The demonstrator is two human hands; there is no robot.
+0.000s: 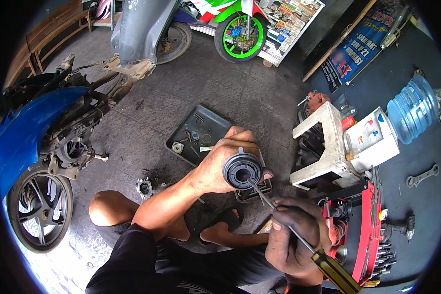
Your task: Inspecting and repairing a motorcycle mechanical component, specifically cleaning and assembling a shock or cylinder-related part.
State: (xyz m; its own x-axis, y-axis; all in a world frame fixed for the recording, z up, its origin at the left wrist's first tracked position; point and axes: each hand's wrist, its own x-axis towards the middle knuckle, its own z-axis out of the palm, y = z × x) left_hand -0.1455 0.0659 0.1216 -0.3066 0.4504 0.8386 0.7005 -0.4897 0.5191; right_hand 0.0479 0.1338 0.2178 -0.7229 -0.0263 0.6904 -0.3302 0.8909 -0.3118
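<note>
My left hand (215,164) is closed around a round black part (235,164) with stepped rings and a central hole, facing up. My right hand (296,230) grips a screwdriver (335,272) with a long metal shaft and a black and yellow handle; its tip is at the inner edge of the part's hole. Behind my left hand, a grey tray (176,134) on the floor holds small parts and fittings. A second small tray (242,196) lies partly hidden beneath my hands. A metal component (144,186) sits on the floor left of my forearm.
A partly dismantled motorbike with blue bodywork (39,112) stands at left. Another bike's green wheel (220,39) is at the back. At right are a white stool (328,117), a water dispenser (375,144) with blue bottle, a red tool cabinet (372,210), a wrench and a drill.
</note>
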